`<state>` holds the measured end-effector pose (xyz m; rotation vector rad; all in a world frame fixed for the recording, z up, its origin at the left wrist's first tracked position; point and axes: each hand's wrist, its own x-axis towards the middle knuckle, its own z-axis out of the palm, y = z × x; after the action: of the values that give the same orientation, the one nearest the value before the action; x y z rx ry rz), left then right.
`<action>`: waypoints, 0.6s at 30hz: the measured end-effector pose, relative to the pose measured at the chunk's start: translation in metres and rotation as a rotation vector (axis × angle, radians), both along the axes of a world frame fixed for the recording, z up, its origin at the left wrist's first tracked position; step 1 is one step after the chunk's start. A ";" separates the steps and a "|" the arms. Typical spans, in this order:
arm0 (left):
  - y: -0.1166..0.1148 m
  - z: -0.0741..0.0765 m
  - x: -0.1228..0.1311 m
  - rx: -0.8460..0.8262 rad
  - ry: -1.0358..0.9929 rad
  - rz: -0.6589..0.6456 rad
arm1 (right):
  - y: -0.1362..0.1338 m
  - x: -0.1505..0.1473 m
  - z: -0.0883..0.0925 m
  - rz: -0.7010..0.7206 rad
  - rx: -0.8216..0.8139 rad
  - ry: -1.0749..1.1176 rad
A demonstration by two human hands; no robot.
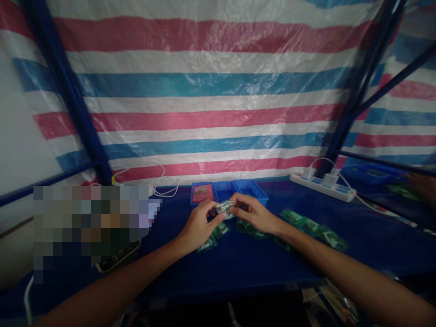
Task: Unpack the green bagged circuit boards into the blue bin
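Both my hands meet over the middle of the dark blue table. My left hand and my right hand are each pinched on the same small clear plastic packet with something green inside, holding it between them just above the tabletop. Several more green packets lie on the table under my hands, and a row of them stretches off to the right beside my right forearm.
Three small blue trays stand at the back, the left one with a red lining. A white power strip with plugged adapters lies back right. A dark phone-like device sits at left. Striped tarp walls enclose the table. Another person's hand shows far right.
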<state>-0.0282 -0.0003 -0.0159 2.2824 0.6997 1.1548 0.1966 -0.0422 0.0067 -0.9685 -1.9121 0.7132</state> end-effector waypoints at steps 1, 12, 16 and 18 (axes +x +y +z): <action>0.000 0.000 0.000 0.013 0.011 -0.003 | 0.000 0.000 0.000 0.000 -0.007 -0.002; -0.005 -0.002 0.002 0.050 0.060 0.020 | 0.000 -0.001 -0.004 -0.014 -0.030 -0.030; -0.005 0.000 0.001 0.035 0.046 0.025 | 0.000 0.000 -0.004 -0.020 -0.019 -0.036; -0.005 0.001 0.000 0.032 0.033 0.026 | -0.001 0.000 -0.003 -0.024 -0.022 -0.033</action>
<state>-0.0282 -0.0049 -0.0154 2.3307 0.7311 1.1504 0.1968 -0.0430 0.0034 -1.0215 -1.9219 0.7097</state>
